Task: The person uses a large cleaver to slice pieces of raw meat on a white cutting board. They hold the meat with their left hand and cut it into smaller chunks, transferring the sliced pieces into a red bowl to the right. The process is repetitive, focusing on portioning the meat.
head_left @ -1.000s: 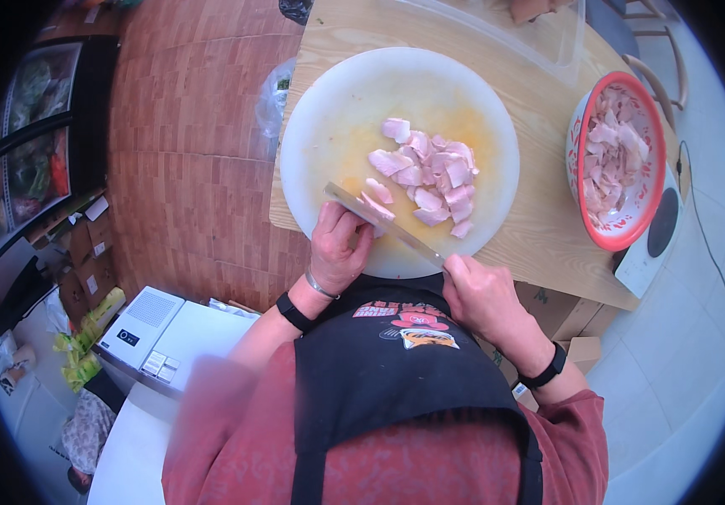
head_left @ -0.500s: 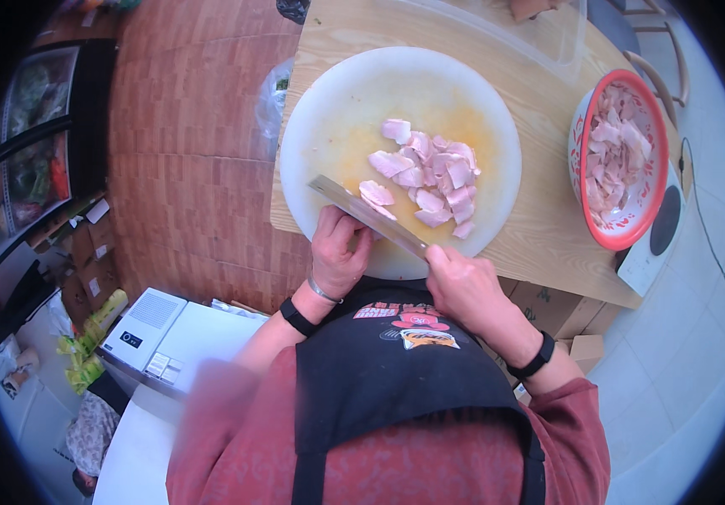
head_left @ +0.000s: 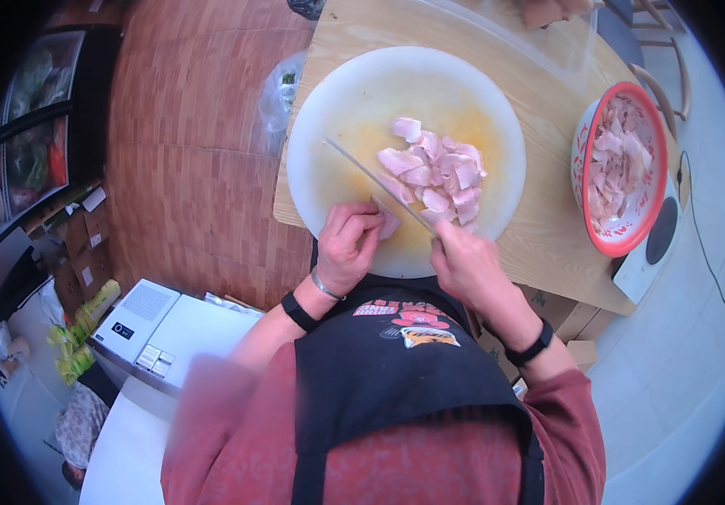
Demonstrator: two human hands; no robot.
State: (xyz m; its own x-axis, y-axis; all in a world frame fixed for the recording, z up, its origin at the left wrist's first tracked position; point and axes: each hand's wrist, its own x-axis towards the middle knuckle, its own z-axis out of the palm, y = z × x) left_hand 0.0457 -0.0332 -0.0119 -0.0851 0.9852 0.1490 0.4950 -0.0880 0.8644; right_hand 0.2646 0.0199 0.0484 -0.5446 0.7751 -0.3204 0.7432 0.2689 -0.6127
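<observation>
On the round white cutting board (head_left: 337,101) lies a heap of sliced pale pink meat (head_left: 438,164), right of its middle. My right hand (head_left: 465,259) grips the handle of a kitchen knife (head_left: 375,181). The blade stands edge-down, slanting from my fist toward the far left. My left hand (head_left: 351,244), fingers curled, pinches a small piece of the meat (head_left: 388,222) on the near side of the blade. A loose slice rests against the blade's far side.
A red-rimmed bowl (head_left: 664,181) of sliced meat stands at the right, by a white appliance with a dark round plate (head_left: 662,231). A clear plastic container (head_left: 539,42) lies at the far edge. A plastic bag (head_left: 278,93) is left of the wooden table (head_left: 539,269).
The knife has turned from lying tilted flat to standing more upright, and it has shifted slightly right. The slice by the blade now lies nearer the heap. The meat under my left fingers shows more.
</observation>
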